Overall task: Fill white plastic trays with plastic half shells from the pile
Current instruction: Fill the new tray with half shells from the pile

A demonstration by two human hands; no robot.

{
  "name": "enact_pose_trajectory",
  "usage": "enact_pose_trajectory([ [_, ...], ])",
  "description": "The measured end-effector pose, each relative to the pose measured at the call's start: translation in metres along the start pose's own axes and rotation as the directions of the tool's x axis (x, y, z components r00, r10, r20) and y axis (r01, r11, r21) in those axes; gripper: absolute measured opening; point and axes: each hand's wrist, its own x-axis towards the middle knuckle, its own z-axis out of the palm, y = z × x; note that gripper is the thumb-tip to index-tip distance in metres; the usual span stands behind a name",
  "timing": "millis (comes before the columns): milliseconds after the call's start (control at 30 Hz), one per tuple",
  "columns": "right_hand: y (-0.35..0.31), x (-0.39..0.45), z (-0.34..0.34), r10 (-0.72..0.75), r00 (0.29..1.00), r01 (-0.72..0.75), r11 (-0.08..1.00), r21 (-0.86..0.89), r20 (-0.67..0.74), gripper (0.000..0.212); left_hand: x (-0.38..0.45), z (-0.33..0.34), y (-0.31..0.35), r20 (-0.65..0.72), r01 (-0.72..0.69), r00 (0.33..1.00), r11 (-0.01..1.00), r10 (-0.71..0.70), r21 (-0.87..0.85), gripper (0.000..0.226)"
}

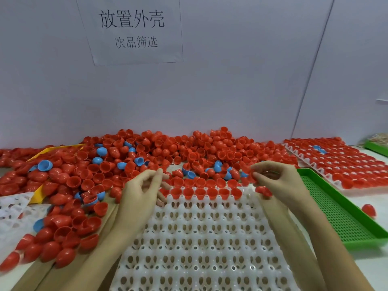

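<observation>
Half shells, mostly red with some blue, lie in a broad pile (130, 164) that spreads to the left of and beyond the left hand (140, 192). Farther left of that hand a yellow tray (39, 192) sits partly buried under the shells, and a spare white tray (12, 208) pokes in at the edge. The left hand hovers over the far left corner of the white tray (199, 238), thumb and fingers curled close together; whether they pinch a shell cannot be told, as the tips blur against the red behind them. Between the two hands, along the tray's far edge, one row of red shells (201, 193) sits open side up in the pockets, and another row stands just beyond it. The pockets nearer the person show bare. The right hand (279, 181) is raised over the tray's far right corner, its fingertips (255, 175) pinching a red shell (248, 172), with more red shells (264, 191) cupped under the palm. Just right of that hand lies a green mesh tray (336, 211) with a lone red shell (369, 210) beside it, and beyond is a filled white tray (333, 162) of red shells with two blue ones.
</observation>
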Motion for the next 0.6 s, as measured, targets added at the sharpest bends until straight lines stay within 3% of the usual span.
enact_pose_trajectory([
  [67,0.015,0.003,-0.005,0.076,0.996,-0.071,0.988,-0.139,0.035,0.020,0.003,-0.004,-0.011,-0.102,-0.094,0.985,0.936,0.136,0.339,0.019],
  [167,0.026,0.005,-0.001,0.101,0.988,-0.061,0.950,-0.306,0.118,0.017,0.004,-0.004,-0.021,-0.026,-0.081,0.993,0.823,0.116,0.562,0.027],
  [267,0.028,0.007,0.008,0.073,0.985,-0.006,0.922,-0.388,0.159,0.017,0.005,0.000,-0.027,0.084,-0.080,0.996,0.784,0.035,0.616,0.042],
  [400,0.028,0.004,0.017,0.047,0.980,0.052,0.875,-0.480,0.193,0.014,0.005,0.002,-0.032,0.156,-0.105,0.988,0.805,0.016,0.584,0.045],
  [600,0.030,0.007,0.017,-0.079,0.997,0.083,0.932,-0.354,0.026,0.015,0.013,0.002,-0.036,0.100,-0.182,0.983,0.791,0.153,0.584,0.033],
])
